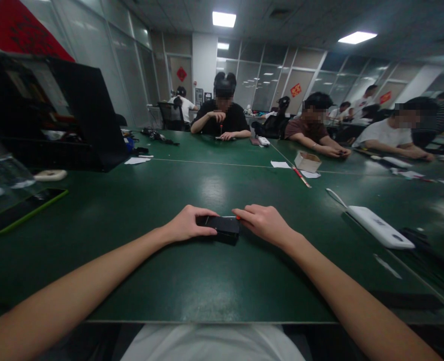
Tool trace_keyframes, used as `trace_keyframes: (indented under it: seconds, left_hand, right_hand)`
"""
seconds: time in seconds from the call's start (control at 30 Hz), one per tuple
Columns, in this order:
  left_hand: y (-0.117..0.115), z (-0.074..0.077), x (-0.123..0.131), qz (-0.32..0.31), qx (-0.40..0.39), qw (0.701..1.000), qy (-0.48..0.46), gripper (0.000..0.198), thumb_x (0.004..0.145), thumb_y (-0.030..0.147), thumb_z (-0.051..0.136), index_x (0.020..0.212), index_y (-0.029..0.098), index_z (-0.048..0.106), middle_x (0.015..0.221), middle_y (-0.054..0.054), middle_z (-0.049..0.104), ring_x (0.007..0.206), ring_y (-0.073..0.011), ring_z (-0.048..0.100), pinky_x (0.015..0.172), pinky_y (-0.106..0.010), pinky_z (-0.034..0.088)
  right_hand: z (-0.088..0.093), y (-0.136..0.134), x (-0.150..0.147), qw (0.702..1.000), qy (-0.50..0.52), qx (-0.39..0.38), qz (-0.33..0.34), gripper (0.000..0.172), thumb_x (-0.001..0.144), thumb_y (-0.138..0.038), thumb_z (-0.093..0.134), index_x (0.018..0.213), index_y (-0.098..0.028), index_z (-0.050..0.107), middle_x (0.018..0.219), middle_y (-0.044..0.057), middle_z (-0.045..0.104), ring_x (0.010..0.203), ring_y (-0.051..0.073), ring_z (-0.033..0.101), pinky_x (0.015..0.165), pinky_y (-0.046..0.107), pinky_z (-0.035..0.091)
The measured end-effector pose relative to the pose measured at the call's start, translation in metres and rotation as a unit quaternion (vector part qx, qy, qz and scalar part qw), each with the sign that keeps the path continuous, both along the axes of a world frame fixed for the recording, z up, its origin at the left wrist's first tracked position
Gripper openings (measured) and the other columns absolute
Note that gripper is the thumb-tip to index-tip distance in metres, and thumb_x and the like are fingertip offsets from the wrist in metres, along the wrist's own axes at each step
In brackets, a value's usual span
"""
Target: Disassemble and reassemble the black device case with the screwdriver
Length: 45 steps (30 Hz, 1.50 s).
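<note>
A small black box-shaped device (227, 228) rests on the green table (191, 281) straight in front of me. My left hand (187, 223) grips its left end, with the thumb along the near side and the fingers on the far side. On the right, my right hand (262, 223) is closed on a thin tool with a red-orange handle (238, 217). The tool's pale shaft (227, 217) points left along the far edge of the device. Whether its tip touches the device I cannot tell.
A white power bank (380, 227) with a cable lies at the right. Further back are a small open box (307, 162) and a red pencil-like stick (301, 177). A green-edged tablet (22, 210) and black case (94, 115) stand left. Several people sit across the table.
</note>
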State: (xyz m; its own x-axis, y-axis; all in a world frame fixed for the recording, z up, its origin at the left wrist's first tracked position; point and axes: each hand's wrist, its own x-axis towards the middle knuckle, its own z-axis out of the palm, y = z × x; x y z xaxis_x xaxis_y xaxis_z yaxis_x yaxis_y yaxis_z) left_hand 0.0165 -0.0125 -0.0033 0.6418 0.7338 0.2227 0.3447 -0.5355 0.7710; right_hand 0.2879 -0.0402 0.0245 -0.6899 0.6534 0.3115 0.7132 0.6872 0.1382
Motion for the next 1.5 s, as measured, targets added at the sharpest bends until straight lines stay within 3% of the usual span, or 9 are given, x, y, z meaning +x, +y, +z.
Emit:
trace_keyframes:
  seconds: [0.13,0.4,0.5,0.67,0.87,1.03,1.17,1.27,1.5]
  left_hand:
    - [0.000,0.000,0.000,0.001,0.012,1.000,0.002,0.049,0.073,0.046,0.075,0.111,0.016,0.071,0.093,-0.005,0.074,0.082,-0.0207,0.066,0.075,-0.028,0.047]
    - [-0.003,0.002,0.002,0.001,0.030,0.999,-0.013,0.046,0.075,0.044,0.075,0.112,0.017,0.070,0.102,-0.006,0.073,0.092,-0.0225,0.065,0.082,-0.030,0.047]
    - [-0.001,-0.001,0.002,0.026,-0.036,0.995,-0.094,0.043,0.073,0.040,0.077,0.109,0.017,0.071,0.103,-0.006,0.072,0.094,-0.0229,0.065,0.085,-0.032,0.047]
    - [0.008,-0.008,0.004,0.065,-0.154,0.956,-0.241,0.045,0.076,0.044,0.074,0.110,0.015,0.068,0.099,-0.008,0.072,0.092,-0.0221,0.065,0.082,-0.032,0.048]
    - [0.016,-0.011,0.004,0.087,-0.240,0.909,-0.329,0.050,0.088,0.058,0.053,0.107,0.012,0.063,0.098,-0.011,0.069,0.082,-0.0182,0.067,0.070,-0.027,0.050]
    - [0.015,-0.006,0.004,0.085,-0.308,0.865,-0.386,0.045,0.092,0.056,0.048,0.109,0.016,0.059,0.097,-0.008,0.067,0.081,-0.0165,0.068,0.070,-0.026,0.052]
    - [0.012,-0.002,0.004,0.065,-0.380,0.815,-0.433,0.042,0.095,0.052,0.045,0.110,0.016,0.058,0.097,-0.008,0.068,0.081,-0.0161,0.069,0.069,-0.025,0.052]
    - [0.011,-0.002,0.004,0.052,-0.387,0.815,-0.429,0.042,0.095,0.053,0.044,0.112,0.016,0.057,0.100,-0.009,0.069,0.082,-0.0166,0.069,0.070,-0.026,0.051]
    - [0.009,-0.006,0.005,0.028,-0.381,0.829,-0.408,0.046,0.093,0.056,0.047,0.115,0.017,0.057,0.108,-0.011,0.069,0.091,-0.0197,0.069,0.082,-0.032,0.050]
  right_hand:
    - [-0.007,0.001,-0.007,0.998,0.043,-0.049,0.006,0.032,0.097,-0.018,0.047,0.126,-0.016,0.061,0.096,0.012,0.070,0.084,0.022,0.065,0.069,0.028,0.046]
    - [-0.009,0.008,-0.005,0.983,0.095,-0.152,0.035,0.026,0.094,-0.018,0.053,0.117,-0.022,0.065,0.101,0.003,0.074,0.087,0.016,0.069,0.077,0.023,0.049]
    - [-0.009,0.011,0.003,0.985,0.095,-0.141,-0.002,0.026,0.093,-0.020,0.054,0.116,-0.021,0.067,0.104,0.005,0.073,0.091,0.020,0.068,0.080,0.027,0.049]
    - [-0.010,0.017,0.017,0.987,0.091,-0.099,-0.083,0.033,0.091,-0.024,0.056,0.123,-0.018,0.063,0.117,0.011,0.069,0.102,0.025,0.066,0.086,0.033,0.049]
    - [-0.005,0.015,0.021,0.986,0.075,-0.071,-0.133,0.026,0.091,-0.030,0.060,0.112,-0.019,0.067,0.096,0.011,0.070,0.079,0.024,0.066,0.066,0.032,0.049]
    - [0.004,0.005,0.012,0.989,0.102,-0.069,-0.085,0.031,0.096,-0.039,0.054,0.114,-0.017,0.065,0.103,0.013,0.066,0.094,0.026,0.062,0.079,0.036,0.049]
    - [0.003,-0.008,-0.006,0.987,0.117,-0.112,-0.013,0.052,0.087,-0.051,0.065,0.125,-0.017,0.057,0.109,0.010,0.065,0.099,0.023,0.061,0.087,0.035,0.049]
    - [-0.004,-0.015,-0.020,0.984,0.120,-0.134,0.008,0.064,0.077,-0.061,0.071,0.121,-0.016,0.059,0.111,0.012,0.065,0.100,0.027,0.061,0.088,0.039,0.049]
    - [-0.010,-0.018,-0.024,0.976,0.163,-0.147,0.009,0.037,0.083,-0.035,0.072,0.113,-0.017,0.059,0.104,0.010,0.066,0.092,0.024,0.063,0.082,0.036,0.050]
